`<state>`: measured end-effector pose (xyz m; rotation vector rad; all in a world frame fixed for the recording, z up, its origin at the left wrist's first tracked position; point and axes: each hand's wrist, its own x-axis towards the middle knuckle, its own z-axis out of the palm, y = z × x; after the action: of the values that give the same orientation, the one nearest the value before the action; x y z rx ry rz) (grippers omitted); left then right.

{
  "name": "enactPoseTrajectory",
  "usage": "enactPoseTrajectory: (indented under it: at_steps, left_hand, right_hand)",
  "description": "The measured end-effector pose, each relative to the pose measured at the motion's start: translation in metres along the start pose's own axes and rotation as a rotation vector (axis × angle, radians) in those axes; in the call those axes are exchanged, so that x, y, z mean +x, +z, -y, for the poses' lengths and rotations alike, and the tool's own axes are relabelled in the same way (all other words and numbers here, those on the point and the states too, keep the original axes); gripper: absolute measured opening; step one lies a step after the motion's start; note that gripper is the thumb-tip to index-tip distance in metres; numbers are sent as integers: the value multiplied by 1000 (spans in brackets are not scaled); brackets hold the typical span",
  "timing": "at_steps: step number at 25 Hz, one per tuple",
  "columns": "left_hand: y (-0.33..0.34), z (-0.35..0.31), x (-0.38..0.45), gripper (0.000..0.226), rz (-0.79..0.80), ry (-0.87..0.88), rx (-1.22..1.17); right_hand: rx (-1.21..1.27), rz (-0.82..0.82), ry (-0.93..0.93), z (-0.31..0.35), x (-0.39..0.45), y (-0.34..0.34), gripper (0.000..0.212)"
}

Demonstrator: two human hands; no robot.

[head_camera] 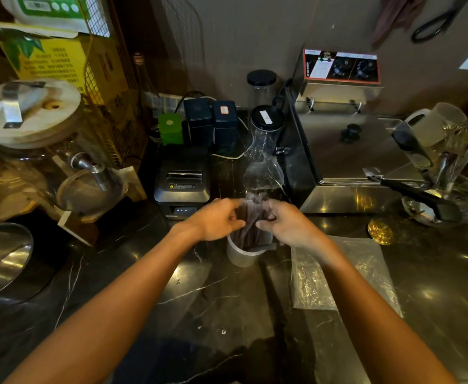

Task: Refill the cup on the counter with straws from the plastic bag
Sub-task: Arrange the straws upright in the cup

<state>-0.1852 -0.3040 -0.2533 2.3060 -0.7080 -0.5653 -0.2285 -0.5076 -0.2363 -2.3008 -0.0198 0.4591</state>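
Scene: I stand at the dark marble desk [205, 295], both arms stretched forward over the grey cup [241, 254], which sits just in front of the receipt printer [182, 180].
Straws: a dark bundle of straws [250, 221] stands upright, lower ends already inside the cup, tops still wrapped in clear film.
Plastic bag: the plastic bag [263, 162] rises above my hands like a loose clear sleeve, its upper part empty and crumpled; a second flat clear sheet [335, 275] lies on the desk to the right of the cup.
Left hand: my left hand [219, 218] is curled closed, pinching bag and straws from the left.
Right hand: my right hand [288, 223] mirrors it, fingers folded around the bundle's right side.
Arm pose: forearms converge in a V, wrists level, knuckles up, thumbs toward me.
Doing it well: I judge the best way is to keep the bundle vertical and seated, loosen only the film, and draw the bag straight up.
Risk: a sideways tug could tip the light cup or spill straws.
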Motion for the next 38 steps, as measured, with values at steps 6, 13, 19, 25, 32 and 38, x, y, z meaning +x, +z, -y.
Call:
enactPoseTrajectory:
  at_steps: [6, 13, 19, 25, 32, 38]
  left_hand:
    - [10, 10, -10, 59, -143, -114, -121]
    - [18, 14, -17, 34, -180, -139, -77]
    - [17, 6, -21, 67, -172, -155, -103]
    - [15, -4, -15, 82, -148, -150, -110]
    - [25, 3, -16, 32, -202, -92, -125]
    - [27, 2, -18, 54, -242, -151, -166]
  right_hand:
    - [159, -190, 103, -20, -15, 10, 48]
    - [44, -104, 63, -22, -43, -1, 21]
    - [19, 124, 60, -10, -51, 9, 35]
    - [41, -2, -19, -12, -37, 19, 19]
    - [30, 169, 16, -15, -41, 20, 45]
    - [-2, 4, -100, -10, -34, 31, 7]
